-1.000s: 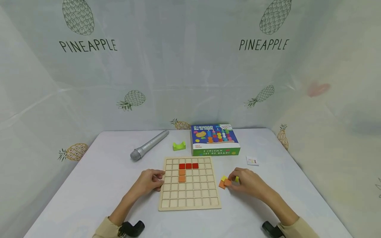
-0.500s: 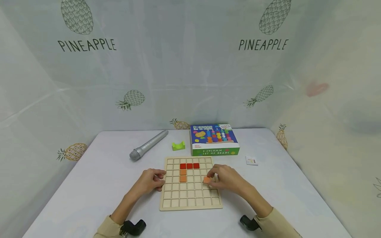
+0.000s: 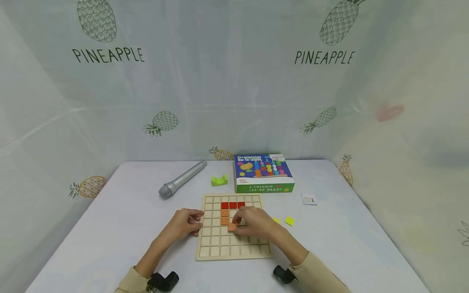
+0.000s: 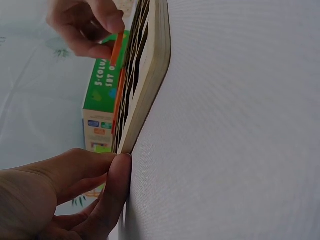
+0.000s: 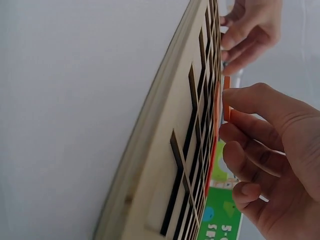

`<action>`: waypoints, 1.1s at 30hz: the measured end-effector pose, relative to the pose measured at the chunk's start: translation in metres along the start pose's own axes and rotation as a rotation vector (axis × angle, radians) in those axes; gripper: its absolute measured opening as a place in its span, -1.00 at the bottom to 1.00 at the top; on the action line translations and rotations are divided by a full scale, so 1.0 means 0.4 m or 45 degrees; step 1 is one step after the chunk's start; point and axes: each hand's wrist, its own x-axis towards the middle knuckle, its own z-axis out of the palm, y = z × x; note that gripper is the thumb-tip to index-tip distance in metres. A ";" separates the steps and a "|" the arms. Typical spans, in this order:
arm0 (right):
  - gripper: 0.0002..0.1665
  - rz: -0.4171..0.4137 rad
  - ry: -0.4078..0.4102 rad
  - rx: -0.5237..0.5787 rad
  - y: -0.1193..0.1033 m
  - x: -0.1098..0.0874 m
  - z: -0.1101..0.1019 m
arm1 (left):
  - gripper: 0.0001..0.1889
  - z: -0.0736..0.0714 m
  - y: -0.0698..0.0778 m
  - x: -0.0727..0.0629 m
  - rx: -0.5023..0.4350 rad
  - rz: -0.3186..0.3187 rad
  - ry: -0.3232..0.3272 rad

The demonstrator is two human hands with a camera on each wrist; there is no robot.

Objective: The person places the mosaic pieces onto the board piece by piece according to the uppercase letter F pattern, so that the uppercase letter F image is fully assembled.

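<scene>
A wooden grid board (image 3: 234,252) lies flat on the table. Three red tiles (image 3: 233,205) sit side by side in one row of it, with two orange tiles (image 3: 224,217) in a column below the leftmost. My left hand (image 3: 184,221) pinches the board's left edge between thumb and fingers, as the left wrist view shows closely. Over the middle of the board, my right hand (image 3: 254,221) holds an orange square tile (image 5: 227,98) between thumb and index finger. That tile stands just above the grid in the right wrist view, near the lower orange tile.
Yellow tiles (image 3: 290,221) lie right of the board, one partly behind the right arm. Behind the board are a bead-set box (image 3: 264,173), a green curved piece (image 3: 220,180) and a silver microphone (image 3: 183,179). A small white card (image 3: 309,199) lies at the right.
My right hand has picked up an orange tile from the pile on the right and carried it left over the board. The left hand has stayed at the board's edge.
</scene>
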 end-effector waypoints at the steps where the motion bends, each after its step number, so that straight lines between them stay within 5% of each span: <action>1: -0.78 -0.003 0.002 0.000 -0.004 0.003 0.003 | -0.56 -0.001 0.001 -0.001 -0.005 0.001 -0.002; 33: -0.78 -0.012 -0.025 0.028 -0.030 0.031 0.030 | -0.56 -0.001 0.003 0.002 -0.001 0.020 -0.004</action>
